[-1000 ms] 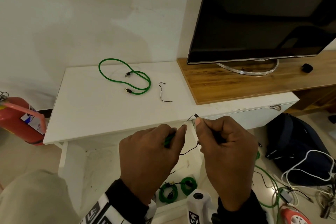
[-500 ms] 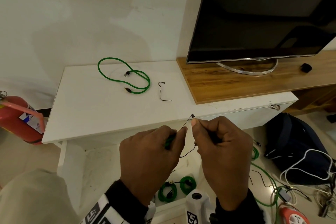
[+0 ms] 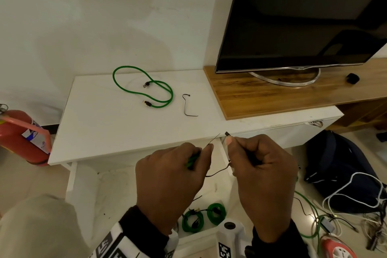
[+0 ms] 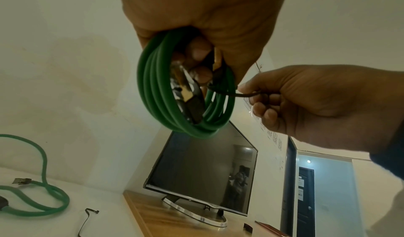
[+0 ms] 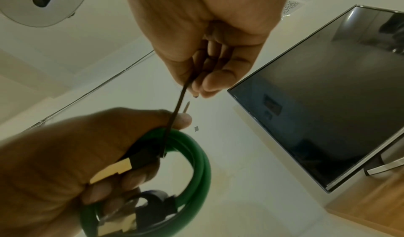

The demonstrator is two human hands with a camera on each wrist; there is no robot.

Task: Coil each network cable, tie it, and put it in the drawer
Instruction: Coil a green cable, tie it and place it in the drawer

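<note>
My left hand [image 3: 173,176] grips a coiled green network cable [image 4: 186,92], several loops with both plugs tucked inside the coil [image 5: 192,164]. A thin black cable tie [image 3: 217,172] runs round the coil. My right hand [image 3: 259,176] pinches the tie's head end [image 4: 249,94] between thumb and fingers [image 5: 205,83]. The tie's thin tail sticks up past my left thumb. A loose green cable [image 3: 144,88] and a spare black tie [image 3: 187,107] lie on the white table [image 3: 104,123]. Two tied green coils [image 3: 203,216] lie in the open drawer [image 3: 188,236] below my hands.
A television [image 3: 303,16] stands on a wooden board [image 3: 261,96] at the right. A red fire extinguisher [image 3: 21,136] lies on the floor at the left. A dark bag [image 3: 339,165] and tangled cables [image 3: 345,216] cover the floor at the right.
Both hands stay together in front of the table edge. My right hand has shifted slightly, and the tie's head end now stands a little apart from its thin tail.
</note>
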